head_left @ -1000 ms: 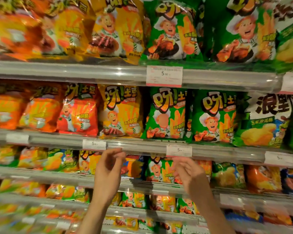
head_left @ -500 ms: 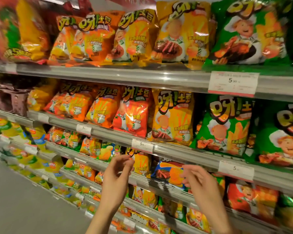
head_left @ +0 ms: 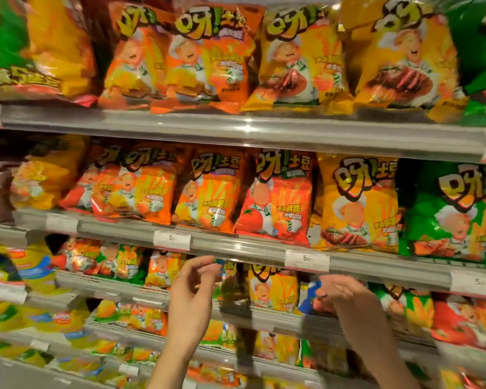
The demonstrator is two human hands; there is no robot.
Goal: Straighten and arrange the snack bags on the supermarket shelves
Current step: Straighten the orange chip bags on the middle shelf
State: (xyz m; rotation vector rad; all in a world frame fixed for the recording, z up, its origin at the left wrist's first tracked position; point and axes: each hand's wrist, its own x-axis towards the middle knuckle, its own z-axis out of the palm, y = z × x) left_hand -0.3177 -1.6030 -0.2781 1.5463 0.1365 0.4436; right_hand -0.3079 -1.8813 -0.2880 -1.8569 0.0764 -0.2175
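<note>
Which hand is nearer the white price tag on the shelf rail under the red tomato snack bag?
Right. The right hand is just below the white price tag, slightly to its right; the left hand is well off to its left and lower.

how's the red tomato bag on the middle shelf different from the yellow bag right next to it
The red tomato bag is red-orange with a tomato at its lower left; the yellow bag is yellow with grilled meat there. The red one looks narrower. Both stand upright, side by side, with the same chef figure and logo.
</note>
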